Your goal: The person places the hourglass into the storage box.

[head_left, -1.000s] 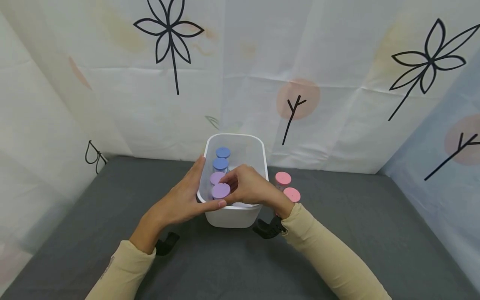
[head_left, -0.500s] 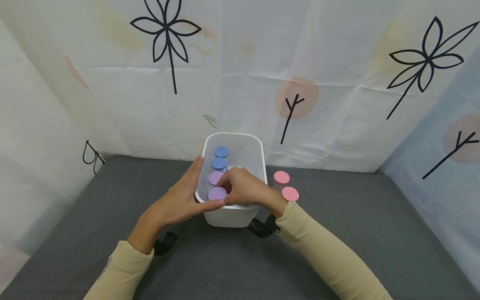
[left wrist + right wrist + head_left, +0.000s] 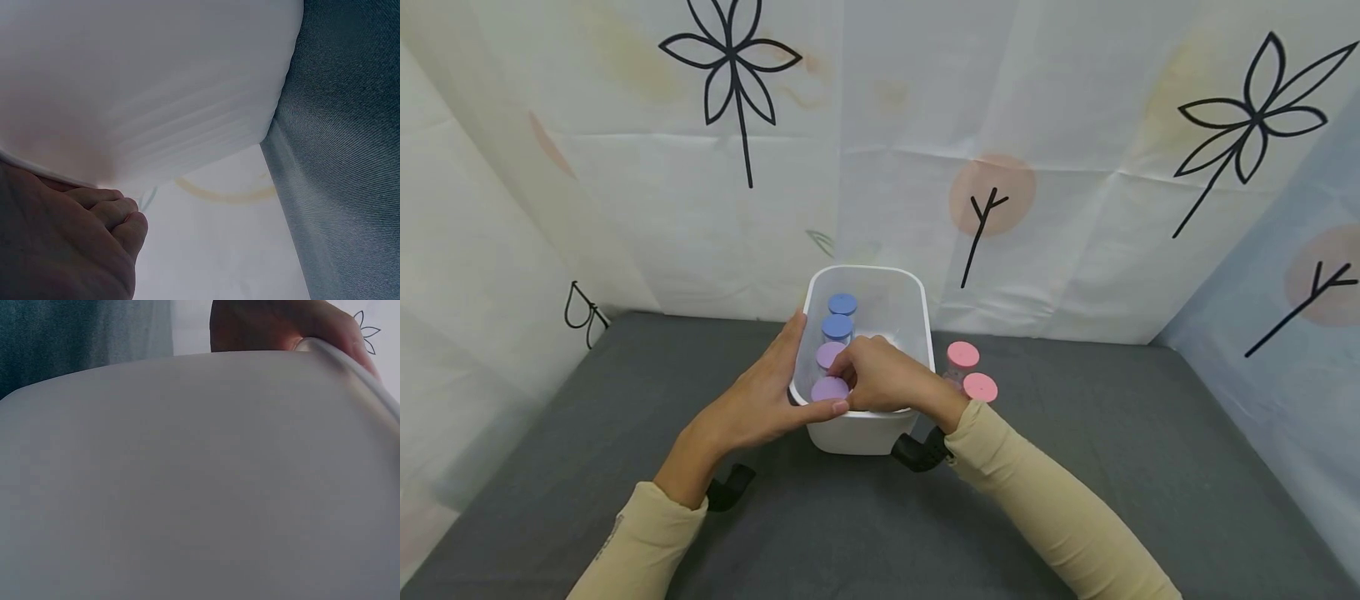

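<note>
A white bin (image 3: 857,437) framed the work, its right half offering open room beside four jars lined along its left wall. Two blue-lidded jars (image 3: 837,327) stood toward the bin's far end, and a purple-lidded jar (image 3: 828,355) followed. Closest to the bin's near rim was the front purple-lidded jar (image 3: 830,389), pinched by a person's right hand (image 3: 887,375), index finger past the lid's far side and thumb in front, the tips partly hidden. The right wrist bent down over the bin's near right corner. The left hand (image 3: 752,408) grasped the bin's near left corner, fingers flattened along the outside wall, thumb laid across the rim. Two pink-lidded jars (image 3: 963,355) stood just outside the bin's right wall, partly behind the right wrist. Beige sleeves (image 3: 640,542) and black straps (image 3: 730,487) showed at both wrists. Dark gray cloth (image 3: 1120,467) stretched beneath and around the bin; a pale curtain (image 3: 887,183) printed with flowers and twigs rose behind it.
</note>
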`<state>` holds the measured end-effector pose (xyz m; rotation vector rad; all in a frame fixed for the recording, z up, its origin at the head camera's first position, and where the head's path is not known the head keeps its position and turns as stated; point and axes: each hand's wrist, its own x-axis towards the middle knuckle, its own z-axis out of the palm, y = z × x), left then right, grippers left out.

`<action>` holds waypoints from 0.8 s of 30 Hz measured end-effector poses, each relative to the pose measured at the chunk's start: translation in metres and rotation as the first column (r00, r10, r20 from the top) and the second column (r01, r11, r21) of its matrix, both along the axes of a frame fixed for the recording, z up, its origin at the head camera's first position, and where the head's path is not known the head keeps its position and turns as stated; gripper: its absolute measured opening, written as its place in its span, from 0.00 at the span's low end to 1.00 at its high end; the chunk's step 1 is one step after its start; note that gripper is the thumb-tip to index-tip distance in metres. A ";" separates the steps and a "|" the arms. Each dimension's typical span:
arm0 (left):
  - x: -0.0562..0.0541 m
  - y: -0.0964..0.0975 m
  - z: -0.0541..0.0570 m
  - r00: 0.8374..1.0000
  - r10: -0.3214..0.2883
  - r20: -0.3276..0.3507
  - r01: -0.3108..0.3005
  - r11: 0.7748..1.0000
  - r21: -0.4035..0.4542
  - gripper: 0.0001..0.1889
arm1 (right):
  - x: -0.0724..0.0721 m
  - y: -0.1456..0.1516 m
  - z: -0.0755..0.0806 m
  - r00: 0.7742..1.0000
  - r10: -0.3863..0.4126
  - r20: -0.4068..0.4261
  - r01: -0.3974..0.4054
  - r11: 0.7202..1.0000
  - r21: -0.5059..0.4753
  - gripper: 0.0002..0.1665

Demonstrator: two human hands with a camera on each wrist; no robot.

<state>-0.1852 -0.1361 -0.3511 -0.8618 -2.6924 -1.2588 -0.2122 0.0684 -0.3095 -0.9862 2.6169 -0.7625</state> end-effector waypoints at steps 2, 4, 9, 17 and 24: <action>0.000 0.000 0.000 1.000 -0.004 0.001 0.004 1.000 0.004 0.62 | 0.000 0.000 0.000 1.000 -0.004 0.002 0.004 1.000 -0.002 0.14; 0.000 0.000 0.000 1.000 -0.005 0.001 0.005 1.000 0.009 0.62 | 0.001 0.000 0.000 1.000 -0.006 0.006 0.006 1.000 -0.003 0.15; 0.000 0.000 0.000 1.000 -0.011 -0.002 0.011 1.000 0.017 0.62 | 0.002 -0.001 0.000 1.000 -0.005 0.017 0.006 1.000 -0.012 0.17; 0.000 0.000 -0.001 1.000 -0.014 -0.021 0.014 1.000 0.007 0.62 | 0.004 0.006 -0.002 1.000 -0.018 0.023 0.020 0.997 -0.080 0.20; -0.002 0.000 -0.001 0.999 -0.021 -0.042 0.021 1.000 0.007 0.63 | 0.011 0.017 0.001 0.996 -0.087 0.025 0.090 0.978 -0.186 0.24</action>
